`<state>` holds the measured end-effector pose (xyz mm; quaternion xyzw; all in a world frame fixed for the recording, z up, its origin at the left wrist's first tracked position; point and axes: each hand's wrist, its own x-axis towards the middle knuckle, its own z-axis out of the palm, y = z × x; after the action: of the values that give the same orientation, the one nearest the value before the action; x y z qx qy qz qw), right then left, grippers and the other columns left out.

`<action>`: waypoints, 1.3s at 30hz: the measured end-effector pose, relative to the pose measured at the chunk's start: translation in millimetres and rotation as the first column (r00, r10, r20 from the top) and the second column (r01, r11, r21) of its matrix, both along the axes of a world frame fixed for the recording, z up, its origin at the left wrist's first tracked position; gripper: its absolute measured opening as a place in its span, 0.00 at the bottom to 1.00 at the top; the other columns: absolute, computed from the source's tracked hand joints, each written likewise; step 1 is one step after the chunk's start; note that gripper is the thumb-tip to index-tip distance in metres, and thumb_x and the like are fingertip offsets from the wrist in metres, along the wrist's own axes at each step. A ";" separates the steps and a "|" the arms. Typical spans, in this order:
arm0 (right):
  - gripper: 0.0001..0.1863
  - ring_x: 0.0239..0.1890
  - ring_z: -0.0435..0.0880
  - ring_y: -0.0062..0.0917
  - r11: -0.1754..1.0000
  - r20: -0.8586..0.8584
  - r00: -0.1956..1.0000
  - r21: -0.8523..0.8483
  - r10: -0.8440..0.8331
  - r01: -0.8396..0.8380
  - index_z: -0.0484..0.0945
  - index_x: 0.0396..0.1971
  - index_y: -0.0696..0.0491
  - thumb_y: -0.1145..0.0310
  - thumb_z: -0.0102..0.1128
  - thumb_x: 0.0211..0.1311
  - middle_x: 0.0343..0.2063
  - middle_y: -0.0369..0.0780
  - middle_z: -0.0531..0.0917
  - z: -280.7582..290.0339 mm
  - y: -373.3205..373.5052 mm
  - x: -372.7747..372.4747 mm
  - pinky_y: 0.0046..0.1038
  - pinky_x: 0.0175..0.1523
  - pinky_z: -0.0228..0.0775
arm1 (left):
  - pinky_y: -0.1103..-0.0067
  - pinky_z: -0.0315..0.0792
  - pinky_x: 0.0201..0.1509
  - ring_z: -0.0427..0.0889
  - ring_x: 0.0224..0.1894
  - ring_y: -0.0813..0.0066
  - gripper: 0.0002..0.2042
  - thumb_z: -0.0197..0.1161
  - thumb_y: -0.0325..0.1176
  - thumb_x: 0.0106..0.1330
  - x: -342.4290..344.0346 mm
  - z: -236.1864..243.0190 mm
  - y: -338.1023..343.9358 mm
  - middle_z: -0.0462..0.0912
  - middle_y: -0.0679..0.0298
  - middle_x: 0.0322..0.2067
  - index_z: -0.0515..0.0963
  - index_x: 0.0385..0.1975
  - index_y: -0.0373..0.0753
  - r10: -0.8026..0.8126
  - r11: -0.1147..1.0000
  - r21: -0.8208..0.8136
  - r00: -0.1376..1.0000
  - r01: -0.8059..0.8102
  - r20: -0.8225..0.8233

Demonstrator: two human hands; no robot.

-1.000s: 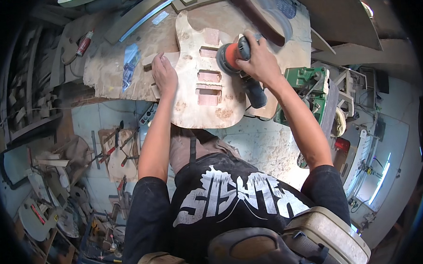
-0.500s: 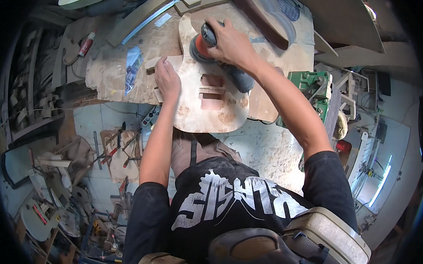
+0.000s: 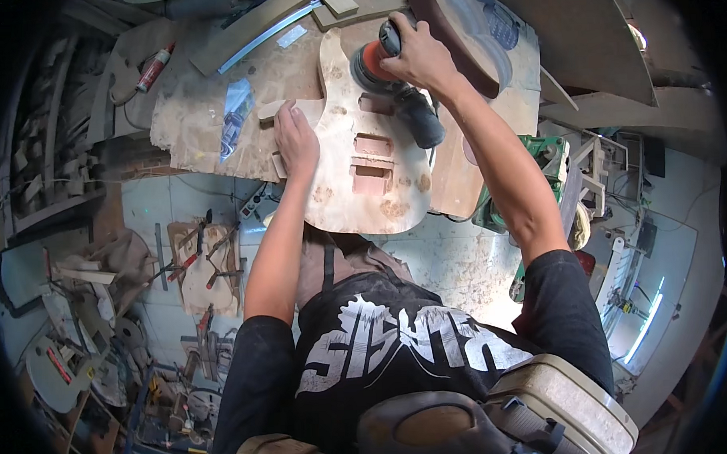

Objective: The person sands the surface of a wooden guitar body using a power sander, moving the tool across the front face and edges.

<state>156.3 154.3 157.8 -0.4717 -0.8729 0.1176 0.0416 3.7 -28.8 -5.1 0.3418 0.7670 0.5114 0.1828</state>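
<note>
- Near the tabletop's (image 3: 196,125) left edge lies a red bottle (image 3: 156,68).
- Left of the person, on the floor, clamps (image 3: 191,267) sit on a pale board (image 3: 199,293).
- A blue packet (image 3: 236,118) lies flat between the tabletop's left edge and the guitar body (image 3: 339,156).
- The left hand (image 3: 298,143) is laid along the guitar body's left edge, fingers close together; it has kept this place through the last second and appears to steady the wood. How far it curls under cannot be told.
- The guitar body lies face up at the tabletop's near edge, its lower end jutting past it.
- The sander (image 3: 371,62) has just shifted right from beside the upper horn, and its pad now lies over the guitar body's far part. A pickup cavity that it covered half a second ago shows again, so the rubbing seems to be sweeping side to side across that far part.
- The right hand (image 3: 423,57) is wrapped firmly around the sander's top, having travelled with it.
- Toward the tabletop's far right corner stands a brown curved form (image 3: 457,44).
- Beyond the tabletop's right edge, partly behind the right forearm, is a green machine (image 3: 546,150).
</note>
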 end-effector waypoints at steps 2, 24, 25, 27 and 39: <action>0.43 0.48 0.84 0.61 0.996 0.044 0.996 0.018 0.084 -0.085 0.65 0.70 0.44 0.53 0.72 0.53 0.50 0.59 0.77 0.7 -12.3 -0.1 0.52 0.55 0.79 | 0.58 0.67 0.67 0.76 0.60 0.40 0.18 0.47 0.37 0.81 -2.2 -3.1 1.8 0.80 0.41 0.56 0.75 0.57 0.29 0.013 1.000 -0.007 1.000 -0.013 0.003; 0.44 0.49 0.84 0.61 0.989 0.024 0.989 -0.017 0.148 -0.148 0.64 0.71 0.40 0.56 0.73 0.53 0.51 0.60 0.76 1.3 -26.5 -21.9 0.51 0.56 0.79 | 0.55 0.67 0.65 0.75 0.58 0.39 0.16 0.48 0.34 0.80 0.0 -2.3 0.1 0.79 0.40 0.55 0.74 0.56 0.29 -0.029 0.999 0.036 0.996 0.033 -0.089; 0.44 0.48 0.84 0.61 0.988 0.001 0.989 -0.039 0.147 -0.146 0.64 0.72 0.41 0.56 0.72 0.53 0.50 0.60 0.76 2.7 -30.5 -28.6 0.52 0.56 0.79 | 0.55 0.67 0.65 0.75 0.59 0.39 0.16 0.48 0.34 0.80 -0.4 -3.5 -3.0 0.79 0.40 0.55 0.74 0.56 0.29 -0.039 0.999 0.009 0.994 0.041 -0.101; 0.44 0.47 0.84 0.62 0.988 -0.025 0.990 -0.069 0.140 -0.141 0.63 0.72 0.41 0.56 0.71 0.54 0.50 0.60 0.76 -3.4 -32.6 -28.4 0.52 0.55 0.79 | 0.55 0.67 0.65 0.76 0.58 0.39 0.16 0.48 0.34 0.80 1.7 -5.7 -8.9 0.79 0.40 0.55 0.74 0.56 0.30 -0.039 0.999 0.007 0.992 0.040 -0.119; 0.46 0.56 0.83 0.58 0.985 -0.075 0.986 0.067 -0.152 0.157 0.66 0.71 0.40 0.50 0.74 0.49 0.57 0.57 0.77 22.6 15.0 47.5 0.49 0.61 0.76 | 0.54 0.66 0.64 0.75 0.57 0.39 0.15 0.49 0.34 0.80 0.6 -8.7 3.1 0.79 0.41 0.52 0.72 0.56 0.29 -0.032 0.999 0.000 0.981 0.033 -0.190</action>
<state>203.8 169.3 180.4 -0.5319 -0.8353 0.0984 0.0981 4.3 -25.7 -13.8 0.4017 0.7744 0.4746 0.1168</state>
